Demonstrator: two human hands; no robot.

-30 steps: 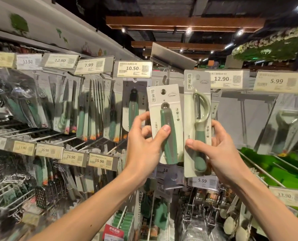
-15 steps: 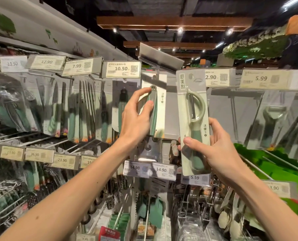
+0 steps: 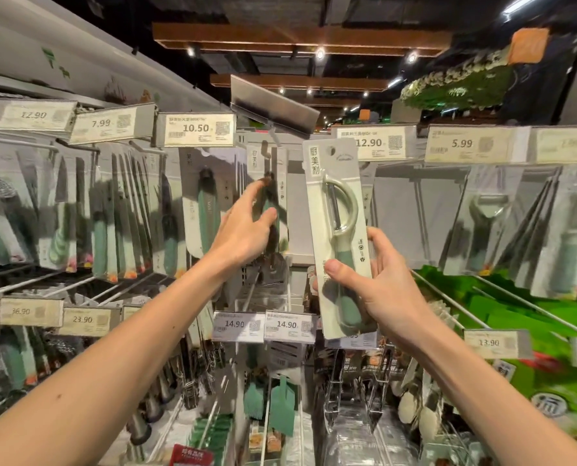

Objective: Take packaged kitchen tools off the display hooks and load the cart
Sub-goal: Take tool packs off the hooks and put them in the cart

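My right hand (image 3: 388, 284) grips a carded Y-shaped peeler pack (image 3: 334, 203) with a pale head and a green handle, held upright in front of the display. My left hand (image 3: 243, 230) reaches up to a second pack, a straight green-handled peeler (image 3: 273, 183). Thumb and forefinger pinch this pack around its handle; the image is blurred there. Its top sits at a display hook (image 3: 267, 146) under a flipped-up tag holder (image 3: 273, 109). No cart is in view.
Carded knives (image 3: 112, 213) hang in dense rows on hooks at the left, and more peelers (image 3: 482, 223) hang at the right. Price tags (image 3: 196, 127) line the hook ends. Green spatulas (image 3: 280, 405) and wire racks fill the lower shelves.
My left hand carried the straight peeler pack away from me, up to the hook under the raised tag holder. My right hand kept its pack almost still.
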